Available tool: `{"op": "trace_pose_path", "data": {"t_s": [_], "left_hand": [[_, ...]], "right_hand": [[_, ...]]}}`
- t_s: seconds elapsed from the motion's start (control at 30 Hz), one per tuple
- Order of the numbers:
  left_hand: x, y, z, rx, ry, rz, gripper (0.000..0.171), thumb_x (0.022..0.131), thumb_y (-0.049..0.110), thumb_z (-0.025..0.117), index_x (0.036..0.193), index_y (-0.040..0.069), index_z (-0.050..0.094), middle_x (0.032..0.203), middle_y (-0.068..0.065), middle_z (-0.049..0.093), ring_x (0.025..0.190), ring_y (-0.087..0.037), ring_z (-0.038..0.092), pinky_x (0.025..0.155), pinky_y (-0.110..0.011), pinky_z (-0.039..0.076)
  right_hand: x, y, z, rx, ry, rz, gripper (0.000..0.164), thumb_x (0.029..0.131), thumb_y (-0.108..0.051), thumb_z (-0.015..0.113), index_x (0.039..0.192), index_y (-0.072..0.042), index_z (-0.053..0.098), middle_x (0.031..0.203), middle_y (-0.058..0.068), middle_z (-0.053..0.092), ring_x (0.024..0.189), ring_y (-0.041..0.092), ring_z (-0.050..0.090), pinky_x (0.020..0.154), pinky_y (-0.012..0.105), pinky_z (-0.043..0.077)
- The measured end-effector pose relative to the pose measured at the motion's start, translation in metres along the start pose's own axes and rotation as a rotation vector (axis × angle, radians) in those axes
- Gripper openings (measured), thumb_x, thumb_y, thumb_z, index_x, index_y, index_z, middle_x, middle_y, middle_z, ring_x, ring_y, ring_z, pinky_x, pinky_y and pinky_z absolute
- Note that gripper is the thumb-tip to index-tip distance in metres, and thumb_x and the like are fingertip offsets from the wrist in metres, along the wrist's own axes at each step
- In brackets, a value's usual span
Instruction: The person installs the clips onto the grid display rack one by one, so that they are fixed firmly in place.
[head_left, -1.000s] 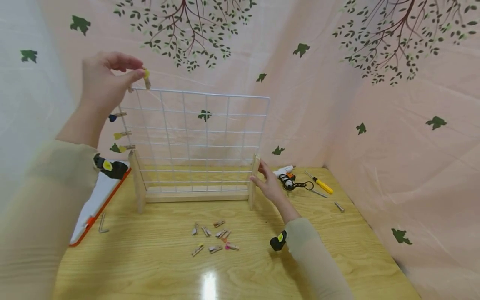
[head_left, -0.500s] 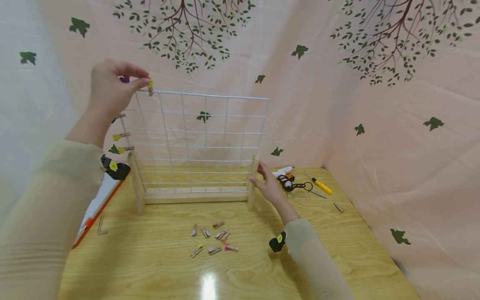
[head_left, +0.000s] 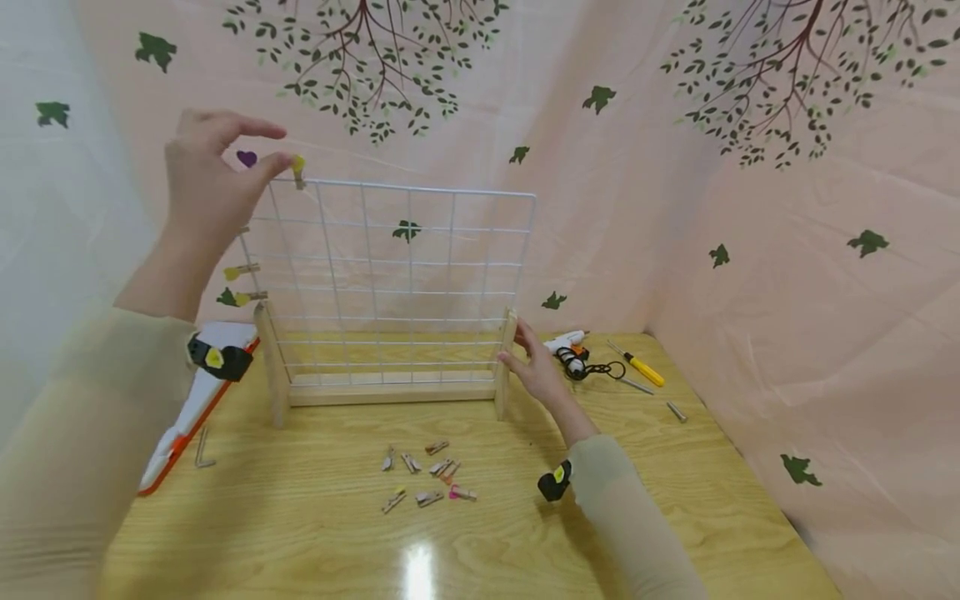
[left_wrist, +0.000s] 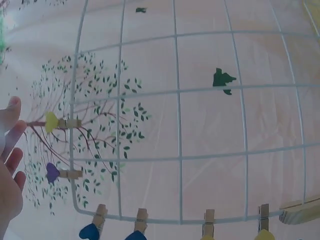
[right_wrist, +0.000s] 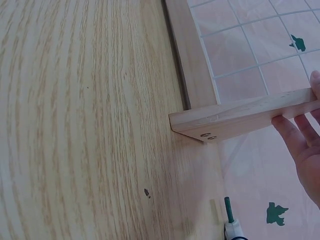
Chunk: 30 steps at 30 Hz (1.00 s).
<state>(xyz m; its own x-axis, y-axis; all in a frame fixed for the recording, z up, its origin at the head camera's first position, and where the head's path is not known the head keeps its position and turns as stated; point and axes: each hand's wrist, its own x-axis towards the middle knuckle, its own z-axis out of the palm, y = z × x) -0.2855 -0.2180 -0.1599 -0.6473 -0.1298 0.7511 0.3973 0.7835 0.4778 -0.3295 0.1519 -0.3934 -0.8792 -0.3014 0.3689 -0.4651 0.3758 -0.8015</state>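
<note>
A white wire grid panel (head_left: pixel 435 189) stands upright in a wooden frame. My left hand (head_left: pixel 206 175) is at its top left corner, fingers and thumb apart, beside a clothespin with a yellow heart (left_wrist: pixel 52 122) clipped to the top wire. The left wrist view shows a gap between hand and clip. A clothespin with a purple heart (left_wrist: pixel 52 173) sits beside it, and several more with blue and yellow hearts hang along the side wire. My right hand (head_left: pixel 542 375) grips the right wooden post (right_wrist: pixel 245 112), thumb on one side and fingers on the other.
Several loose clothespins (head_left: pixel 429 499) lie on the table before the frame. At right are a glue gun (head_left: pixel 567 342) with a coiled black cord, a yellow-handled screwdriver (head_left: pixel 647 372) and a bolt (head_left: pixel 677 412). A hex key (head_left: pixel 202 450) and a white, orange-edged case (head_left: pixel 191 408) lie left.
My left hand moved right with the yellow-heart clothespin, then its fingers parted and drew back left, leaving the clip on the top wire. The right hand stays on the post.
</note>
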Motion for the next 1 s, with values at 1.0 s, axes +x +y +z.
{"op": "trace_pose_path", "data": {"t_s": [1.0], "left_hand": [[-0.259,-0.084,0.14,-0.191,-0.937,0.172,0.033,0.066,0.027,0.075,0.096,0.018,0.066,0.094,0.008,0.057,0.088,-0.01,0.052,0.077,-0.03,0.045]], "right_hand": [[0.011,0.036,0.005,0.001,0.027,-0.02,0.066,0.085,-0.019,0.06,0.141,-0.022,0.025,0.131,0.011,0.044,0.123,0.027,0.039,0.102,0.046,0.029]]}}
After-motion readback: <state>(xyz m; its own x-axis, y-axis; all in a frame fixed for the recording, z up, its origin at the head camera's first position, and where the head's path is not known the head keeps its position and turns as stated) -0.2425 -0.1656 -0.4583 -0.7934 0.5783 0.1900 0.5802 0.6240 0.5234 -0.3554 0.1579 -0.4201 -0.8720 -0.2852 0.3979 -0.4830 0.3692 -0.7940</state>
